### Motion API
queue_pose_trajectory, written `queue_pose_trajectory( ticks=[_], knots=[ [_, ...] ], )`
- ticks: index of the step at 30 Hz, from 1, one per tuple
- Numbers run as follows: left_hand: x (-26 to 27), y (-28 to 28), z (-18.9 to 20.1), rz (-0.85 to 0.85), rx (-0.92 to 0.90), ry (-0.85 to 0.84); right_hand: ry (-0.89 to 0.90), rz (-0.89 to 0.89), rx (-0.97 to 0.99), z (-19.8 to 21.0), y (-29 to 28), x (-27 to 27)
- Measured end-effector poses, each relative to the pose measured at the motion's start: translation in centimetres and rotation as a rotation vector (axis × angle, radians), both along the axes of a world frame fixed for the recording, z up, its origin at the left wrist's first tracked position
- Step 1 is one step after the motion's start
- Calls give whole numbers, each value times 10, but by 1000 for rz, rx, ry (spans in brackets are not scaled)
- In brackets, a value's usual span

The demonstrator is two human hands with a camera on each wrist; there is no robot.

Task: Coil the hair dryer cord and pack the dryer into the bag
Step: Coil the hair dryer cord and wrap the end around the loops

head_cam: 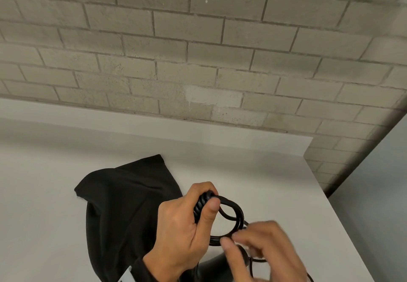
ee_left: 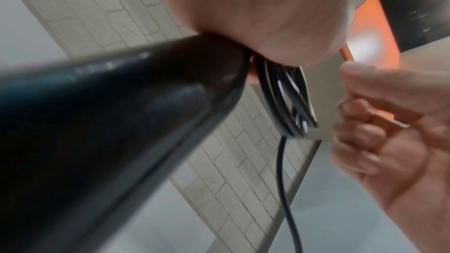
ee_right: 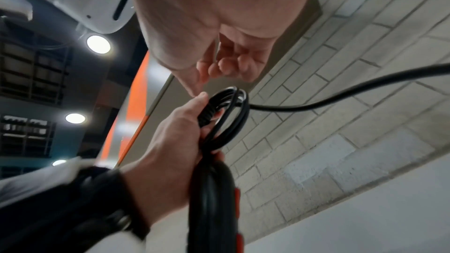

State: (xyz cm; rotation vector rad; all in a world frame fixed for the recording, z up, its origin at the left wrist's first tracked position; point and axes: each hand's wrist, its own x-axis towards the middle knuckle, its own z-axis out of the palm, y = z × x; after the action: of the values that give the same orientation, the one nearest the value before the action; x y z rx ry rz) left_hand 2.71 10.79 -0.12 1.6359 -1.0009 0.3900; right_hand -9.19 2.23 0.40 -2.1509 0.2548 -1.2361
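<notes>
- Nearest the lens in the left wrist view, the black hair dryer [ee_left: 116, 122] fills the lower left of the frame, its handle end running up into the left hand [ee_left: 255, 11].
- Seen from the head view, that left hand [head_cam: 182, 226] sits at lower centre, its grip closed around the ribbed strain relief and several loops of the black cord [head_cam: 231, 220], thumb pressed over the top of the coil.
- Coiled loops stand out to the right of the thumb as a ring; one loose strand of cord [ee_right: 340, 93] leaves the coil and runs off toward the right edge in the right wrist view.
- At lower right of the head view, the blurred right hand [head_cam: 259, 248] has its fingers curled at the lower edge of the coil; whether its grip actually pinches the cord cannot be told.
- Left of the hands, the black bag [head_cam: 123, 211] lies slumped on the white desk [head_cam: 275, 171], apart from the dryer.
- Grey brick wall [head_cam: 198, 50] fills the upper half of the frame.
</notes>
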Motion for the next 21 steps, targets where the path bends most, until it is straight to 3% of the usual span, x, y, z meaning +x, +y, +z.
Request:
queue_pose_trajectory(
  ticks=[9, 12, 16, 21],
  knots=[
    [-1, 0, 1, -5, 23, -37, 277, -88, -93, -14, 9, 12],
    [0, 1, 2, 42, 55, -87, 336, -20, -24, -8, 2, 12],
    [-2, -1, 2, 98, 91, -157, 428, 130, 207, 10, -13, 11],
    [0, -1, 3, 160, 119, -140, 502, 251, 192, 16, -21, 10]
  ],
)
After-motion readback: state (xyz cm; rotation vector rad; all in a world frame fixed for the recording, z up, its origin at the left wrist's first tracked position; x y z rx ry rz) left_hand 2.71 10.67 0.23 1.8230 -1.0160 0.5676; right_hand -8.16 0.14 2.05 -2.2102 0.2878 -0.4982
